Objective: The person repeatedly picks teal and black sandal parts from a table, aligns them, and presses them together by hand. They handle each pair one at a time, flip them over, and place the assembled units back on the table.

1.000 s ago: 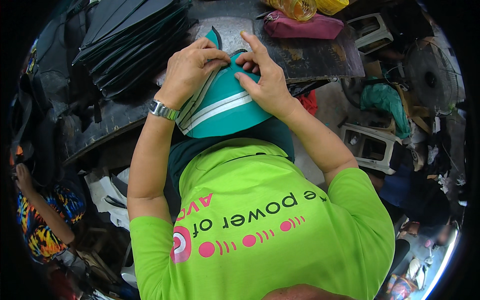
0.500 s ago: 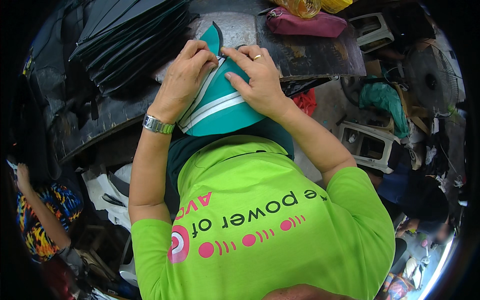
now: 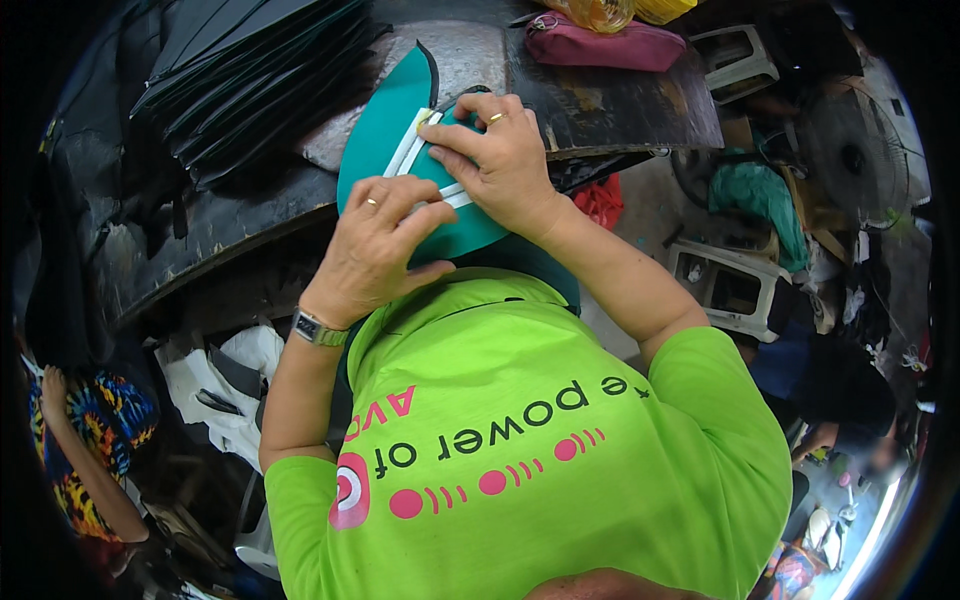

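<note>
A teal sheet piece (image 3: 362,140) with a curved outline and a dark edge at its tip lies over the near table edge and my lap. Two white strips cross it; one white strip (image 3: 408,142) has a dark line along its middle. My right hand (image 3: 500,160) pinches this strip's upper end between thumb and fingers. My left hand (image 3: 375,240) rests on the lower part of the piece, by the strip's lower end, its thumb and index finger spread apart. The second strip is partly covered by my hands.
A stack of black folded pieces (image 3: 260,90) stands on the dark worn table (image 3: 210,240) at left. A maroon pouch (image 3: 605,48) lies at the far right. Plastic stools (image 3: 730,285) and a fan (image 3: 862,150) are on the right. Another person's arm (image 3: 95,460) shows at lower left.
My left hand has left the upper end of the strip and moved down toward me. The teal piece now lies more spread out to the left. My right hand stays near the upper end.
</note>
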`<action>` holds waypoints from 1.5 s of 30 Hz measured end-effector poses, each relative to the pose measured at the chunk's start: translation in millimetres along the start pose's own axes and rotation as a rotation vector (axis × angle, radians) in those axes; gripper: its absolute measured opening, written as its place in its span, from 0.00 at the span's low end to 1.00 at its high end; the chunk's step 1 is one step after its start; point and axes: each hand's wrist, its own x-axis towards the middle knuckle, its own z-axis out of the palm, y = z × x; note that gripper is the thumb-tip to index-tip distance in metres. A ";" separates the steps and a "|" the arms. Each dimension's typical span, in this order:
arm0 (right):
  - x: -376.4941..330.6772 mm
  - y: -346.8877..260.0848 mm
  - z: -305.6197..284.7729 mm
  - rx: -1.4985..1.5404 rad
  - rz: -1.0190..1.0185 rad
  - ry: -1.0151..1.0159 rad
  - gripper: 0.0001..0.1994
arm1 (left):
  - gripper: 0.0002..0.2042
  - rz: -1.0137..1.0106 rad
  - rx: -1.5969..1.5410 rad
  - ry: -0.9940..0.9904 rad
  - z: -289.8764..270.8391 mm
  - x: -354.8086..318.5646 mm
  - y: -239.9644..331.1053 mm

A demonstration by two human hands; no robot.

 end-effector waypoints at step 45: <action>-19.9 49.7 -60.4 0.630 0.466 0.020 0.29 | 0.14 -0.326 0.100 -0.012 23.7 109.2 -16.6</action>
